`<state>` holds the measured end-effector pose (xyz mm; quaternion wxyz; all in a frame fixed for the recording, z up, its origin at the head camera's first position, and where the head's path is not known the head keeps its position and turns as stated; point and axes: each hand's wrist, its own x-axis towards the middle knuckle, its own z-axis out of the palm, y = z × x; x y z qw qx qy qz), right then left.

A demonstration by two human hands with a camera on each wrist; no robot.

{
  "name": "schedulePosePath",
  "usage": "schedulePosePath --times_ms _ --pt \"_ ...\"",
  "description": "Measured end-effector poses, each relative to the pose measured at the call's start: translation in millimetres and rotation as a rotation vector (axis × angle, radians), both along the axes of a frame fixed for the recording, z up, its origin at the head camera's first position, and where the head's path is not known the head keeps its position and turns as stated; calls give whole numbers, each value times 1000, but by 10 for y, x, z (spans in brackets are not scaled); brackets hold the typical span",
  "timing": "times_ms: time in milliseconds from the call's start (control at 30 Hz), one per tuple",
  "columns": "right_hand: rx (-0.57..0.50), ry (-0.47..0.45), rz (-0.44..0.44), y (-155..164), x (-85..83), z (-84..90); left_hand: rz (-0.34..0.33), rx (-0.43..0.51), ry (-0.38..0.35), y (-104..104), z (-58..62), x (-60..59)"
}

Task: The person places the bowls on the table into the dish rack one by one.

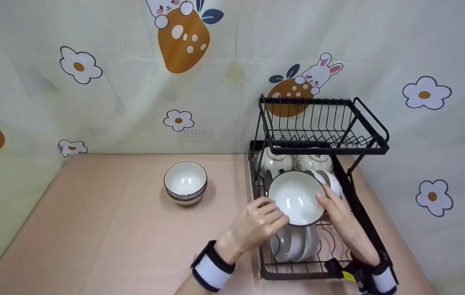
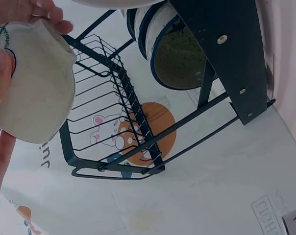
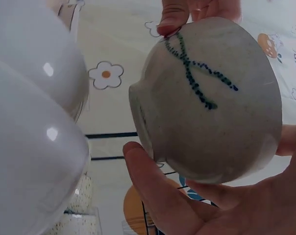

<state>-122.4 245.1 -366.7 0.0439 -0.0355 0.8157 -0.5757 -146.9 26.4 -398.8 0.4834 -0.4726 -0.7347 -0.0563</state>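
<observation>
Between my two hands is a white bowl (image 1: 298, 198) with a dark rim, its inside tilted toward the head camera, over a black dish rack. At its lower left edge my left hand (image 1: 257, 223) grips the rim with curled fingers. On the opposite side my right hand (image 1: 341, 217) holds it, thumb over the rim and the other fingers underneath. The right wrist view shows the outside of this bowl (image 3: 211, 117), with a foot ring and a green and blue beaded pattern. Part of the rack behind the bowl is hidden.
The two-tier dish rack (image 1: 324, 150) stands at the right of the table (image 1: 105, 229). Its lower tier bears upturned patterned bowls (image 1: 275, 162) at the back and several white bowls (image 1: 296, 243) on edge in front. A bowl stack (image 1: 185, 180) stands left of it.
</observation>
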Motion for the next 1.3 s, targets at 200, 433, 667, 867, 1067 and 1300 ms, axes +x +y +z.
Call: schedulePosePath --times_ms 200,433,667,867,1067,1300 --pt "-105 -54 13 -6 1 15 -15 0 4 28 -6 22" --pt "-180 -60 -44 -28 -2 11 -24 0 8 55 -39 17" --pt "-147 10 -124 -35 15 1 -27 -24 -24 89 -35 24" --pt "-47 165 -176 18 13 11 -63 25 -44 72 -3 7" --pt "105 231 -239 143 11 52 25 118 -197 26 9 0" --pt "477 395 -423 246 -2 55 341 -23 -547 -21 -92 30"
